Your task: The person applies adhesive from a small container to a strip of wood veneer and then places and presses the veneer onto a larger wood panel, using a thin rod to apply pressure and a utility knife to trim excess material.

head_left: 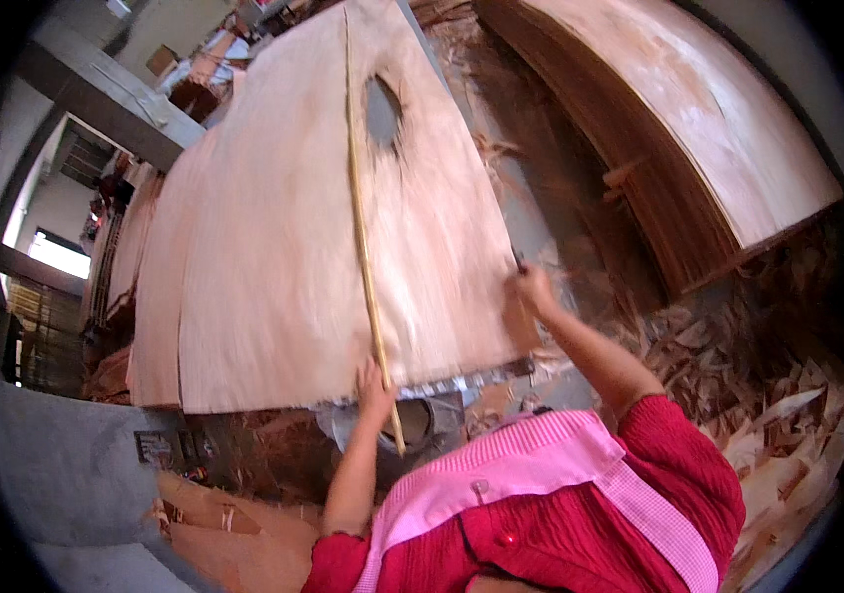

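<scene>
And here's the left hand (375, 393) at the table's near edge, on the long yellow stick (358, 217), fingers partly bent; whether they wrap it or only press it, I can't tell. The stick runs up the pale wood sheet (264, 247), which lies across the table (491, 377), its near end poking out past the edge. Over to the right hand (533, 287): closed around a small dark tool (518, 261), too blurred to name, right at the sheet's right edge, well apart from the stick. To do this well, I'd say, press the stick flat so it can't roll or bow, and steady that far end, out of reach of both hands. Watch the hole (382, 111) just right of the stick near the far edge; the thin wood there looks likely to split, so light, even pressure!
</scene>
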Tool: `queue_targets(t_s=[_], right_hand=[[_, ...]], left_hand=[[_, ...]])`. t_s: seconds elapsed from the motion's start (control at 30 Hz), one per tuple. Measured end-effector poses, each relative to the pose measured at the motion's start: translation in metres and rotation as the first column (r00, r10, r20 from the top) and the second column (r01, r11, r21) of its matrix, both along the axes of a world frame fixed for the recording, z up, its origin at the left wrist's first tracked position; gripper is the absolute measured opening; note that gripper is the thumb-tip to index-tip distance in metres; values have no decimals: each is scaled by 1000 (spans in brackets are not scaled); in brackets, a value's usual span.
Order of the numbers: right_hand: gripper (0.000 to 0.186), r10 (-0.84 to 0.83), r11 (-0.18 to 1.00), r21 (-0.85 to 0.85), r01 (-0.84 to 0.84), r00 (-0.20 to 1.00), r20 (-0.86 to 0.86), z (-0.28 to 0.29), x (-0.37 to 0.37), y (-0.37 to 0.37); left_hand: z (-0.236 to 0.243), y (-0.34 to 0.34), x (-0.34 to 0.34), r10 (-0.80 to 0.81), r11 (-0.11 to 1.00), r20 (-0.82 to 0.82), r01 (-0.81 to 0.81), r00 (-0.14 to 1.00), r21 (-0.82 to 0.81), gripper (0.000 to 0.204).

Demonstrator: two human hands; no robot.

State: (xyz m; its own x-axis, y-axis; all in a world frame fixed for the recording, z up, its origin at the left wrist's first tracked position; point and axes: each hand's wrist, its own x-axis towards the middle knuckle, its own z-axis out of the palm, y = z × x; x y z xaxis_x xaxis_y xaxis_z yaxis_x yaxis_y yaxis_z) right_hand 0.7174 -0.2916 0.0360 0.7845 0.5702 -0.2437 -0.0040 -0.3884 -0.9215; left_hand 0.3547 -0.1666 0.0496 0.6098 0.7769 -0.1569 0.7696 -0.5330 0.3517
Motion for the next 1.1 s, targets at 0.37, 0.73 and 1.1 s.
queue_targets(t_s=[0.37,0.73,1.1], right_hand=[[27,141,966,-234,-114,985,104,-24,44,-13],[23,114,990,69,-123,986,119,18,-16,-79],[23,621,731,53,-680,631,-464,39,-152,-119]], left_hand=[[25,13,37,177,984,-160,-179,971,1,58],[29,75,4,330,860,68,-330,942,389,50],[-31,-37,-213,669,703,335,-711,664,6,20]])
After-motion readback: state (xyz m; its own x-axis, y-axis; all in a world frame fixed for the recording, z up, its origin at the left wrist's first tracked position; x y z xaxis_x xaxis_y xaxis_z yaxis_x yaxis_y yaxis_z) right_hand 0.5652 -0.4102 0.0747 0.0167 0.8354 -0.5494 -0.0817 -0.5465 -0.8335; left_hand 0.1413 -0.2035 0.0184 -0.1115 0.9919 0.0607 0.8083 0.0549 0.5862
